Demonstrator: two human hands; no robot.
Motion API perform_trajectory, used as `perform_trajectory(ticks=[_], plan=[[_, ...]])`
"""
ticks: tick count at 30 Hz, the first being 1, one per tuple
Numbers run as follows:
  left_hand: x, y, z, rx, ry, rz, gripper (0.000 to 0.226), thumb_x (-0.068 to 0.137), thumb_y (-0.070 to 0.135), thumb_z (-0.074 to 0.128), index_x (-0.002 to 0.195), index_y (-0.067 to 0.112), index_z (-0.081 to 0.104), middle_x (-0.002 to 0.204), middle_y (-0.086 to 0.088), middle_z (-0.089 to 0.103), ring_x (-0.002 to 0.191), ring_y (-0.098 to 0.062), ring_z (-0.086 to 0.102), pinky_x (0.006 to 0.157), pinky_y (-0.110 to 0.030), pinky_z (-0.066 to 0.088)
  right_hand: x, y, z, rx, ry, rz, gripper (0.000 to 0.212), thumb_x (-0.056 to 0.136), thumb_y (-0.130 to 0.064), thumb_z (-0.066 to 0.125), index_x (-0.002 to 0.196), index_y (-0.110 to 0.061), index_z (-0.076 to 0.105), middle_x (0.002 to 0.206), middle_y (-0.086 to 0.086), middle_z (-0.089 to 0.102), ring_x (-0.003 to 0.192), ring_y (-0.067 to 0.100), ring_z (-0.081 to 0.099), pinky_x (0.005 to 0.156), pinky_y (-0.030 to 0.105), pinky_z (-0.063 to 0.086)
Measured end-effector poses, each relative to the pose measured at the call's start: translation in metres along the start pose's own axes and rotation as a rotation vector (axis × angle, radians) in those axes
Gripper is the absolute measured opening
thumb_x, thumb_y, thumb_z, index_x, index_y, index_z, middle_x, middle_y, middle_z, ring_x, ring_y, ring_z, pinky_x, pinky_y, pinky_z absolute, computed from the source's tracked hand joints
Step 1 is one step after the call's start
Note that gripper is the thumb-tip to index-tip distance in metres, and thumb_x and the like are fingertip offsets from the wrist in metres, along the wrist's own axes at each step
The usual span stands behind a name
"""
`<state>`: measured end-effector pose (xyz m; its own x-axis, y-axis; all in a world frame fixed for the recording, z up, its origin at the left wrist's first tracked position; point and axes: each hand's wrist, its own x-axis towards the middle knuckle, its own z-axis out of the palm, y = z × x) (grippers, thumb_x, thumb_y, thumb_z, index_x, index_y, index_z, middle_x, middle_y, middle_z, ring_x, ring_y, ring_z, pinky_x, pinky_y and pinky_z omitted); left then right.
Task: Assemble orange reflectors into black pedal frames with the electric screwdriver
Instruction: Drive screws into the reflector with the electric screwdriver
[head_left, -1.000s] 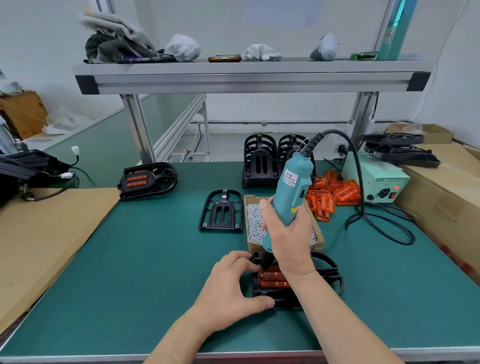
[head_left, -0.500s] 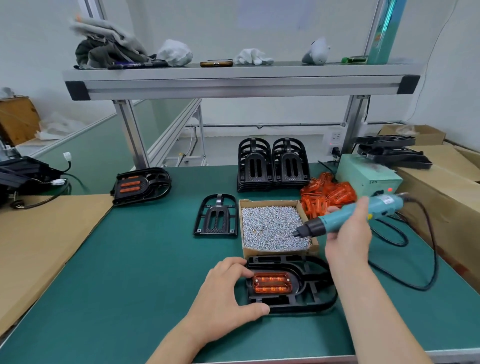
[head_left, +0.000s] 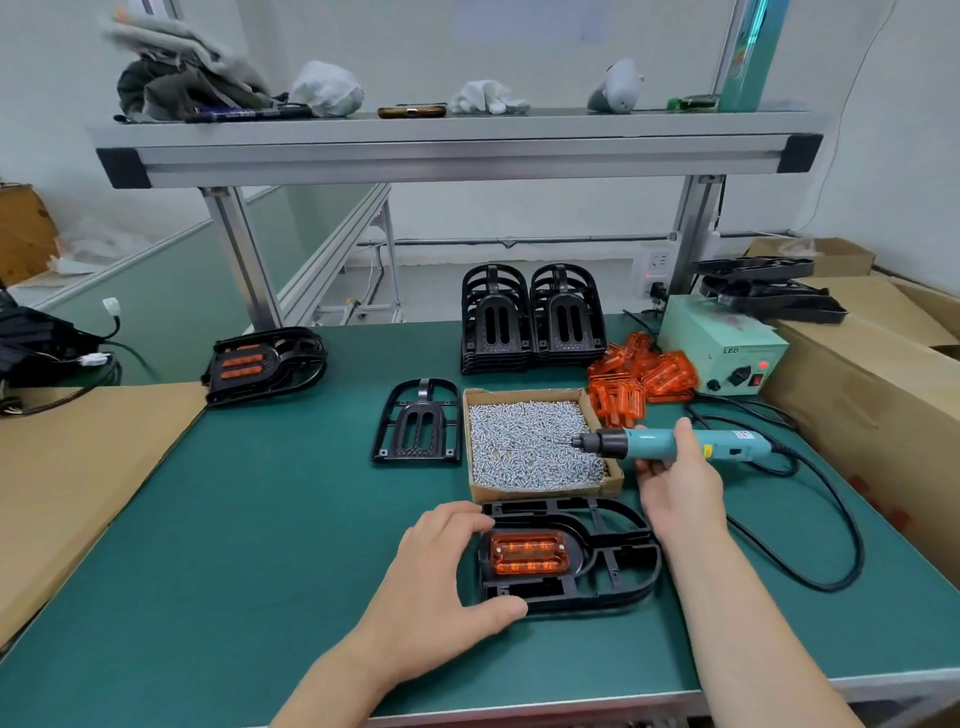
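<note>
- The right hand (head_left: 675, 483) is clenched round the electric screwdriver (head_left: 732, 446): fingers wrap under the teal plastic barrel and the thumb lies over the top.
- The tool lies nearly level, its dark nose pointing left over the cardboard box (head_left: 519, 393) of small silvery screws (head_left: 524, 447). Whether the bit touches the screws cannot be told.
- A thick black cable (head_left: 836, 519) loops from the tool's rear across the green mat (head_left: 260, 519).
- The left hand (head_left: 436, 577) grasps the left end of the black pedal frame (head_left: 618, 571). Its fingers curl over the far edge and its thumb presses the near edge.
- This frame is flat, ribbed, matte plastic with 1 rounded end. It lies on the mat just in front of the box.
- An orange reflector (head_left: 527, 552), a glossy translucent rounded rectangle, sits in the frame's recess.
- Left of the box lies 1 empty frame (head_left: 418, 423).
- Behind the box stand 2 stacks of frames (head_left: 532, 322), and to the right is a heap of loose reflectors (head_left: 639, 376).
- A finished pedal (head_left: 265, 364) lies far left.
</note>
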<state>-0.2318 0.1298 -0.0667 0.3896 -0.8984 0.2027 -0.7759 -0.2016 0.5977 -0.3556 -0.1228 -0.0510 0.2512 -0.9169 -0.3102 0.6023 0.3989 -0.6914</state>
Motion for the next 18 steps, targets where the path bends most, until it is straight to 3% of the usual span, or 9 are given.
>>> perform_trajectory(ticks=[4, 9, 13, 18], plan=[[-0.002, 0.01, 0.003, 0.091, 0.023, 0.171, 0.07, 0.073, 0.066, 0.069, 0.133, 0.036, 0.049, 0.135, 0.023, 0.037, 0.133, 0.002, 0.029, 0.111, -0.019, 0.02, 0.005, 0.002, -0.005, -0.034, 0.022, 0.0, 0.02, 0.103, -0.032, 0.057, 0.102, -0.012, 0.056, 0.122, 0.016, 0.065, 0.101, 0.022, 0.067, 0.077, 0.028, 0.054], [0.006, 0.026, 0.007, 0.2, 0.026, 0.354, 0.04, 0.08, 0.056, 0.066, 0.111, 0.031, 0.063, 0.115, 0.012, 0.049, 0.117, -0.009, 0.042, 0.108, -0.027, 0.027, 0.008, 0.003, -0.005, -0.029, 0.029, 0.009, 0.021, 0.102, -0.033, 0.059, 0.102, -0.012, 0.055, 0.135, 0.02, 0.06, 0.113, 0.026, 0.065, 0.082, 0.031, 0.054], [0.015, 0.033, 0.01, 0.263, -0.021, 0.401, 0.035, 0.082, 0.053, 0.064, 0.105, 0.026, 0.064, 0.103, 0.012, 0.053, 0.109, -0.014, 0.045, 0.106, -0.028, 0.028, 0.01, 0.004, -0.005, -0.008, 0.026, 0.015, 0.021, 0.102, -0.032, 0.059, 0.103, -0.012, 0.054, 0.136, 0.023, 0.059, 0.122, 0.03, 0.063, 0.08, 0.032, 0.055], [0.021, 0.037, 0.01, 0.327, -0.106, 0.391, 0.04, 0.086, 0.056, 0.054, 0.113, 0.028, 0.058, 0.103, 0.01, 0.053, 0.103, -0.014, 0.041, 0.106, -0.025, 0.024, 0.012, 0.005, -0.007, -0.003, 0.031, 0.015, 0.022, 0.102, -0.032, 0.059, 0.104, -0.011, 0.054, 0.134, 0.022, 0.061, 0.118, 0.029, 0.065, 0.082, 0.033, 0.056]])
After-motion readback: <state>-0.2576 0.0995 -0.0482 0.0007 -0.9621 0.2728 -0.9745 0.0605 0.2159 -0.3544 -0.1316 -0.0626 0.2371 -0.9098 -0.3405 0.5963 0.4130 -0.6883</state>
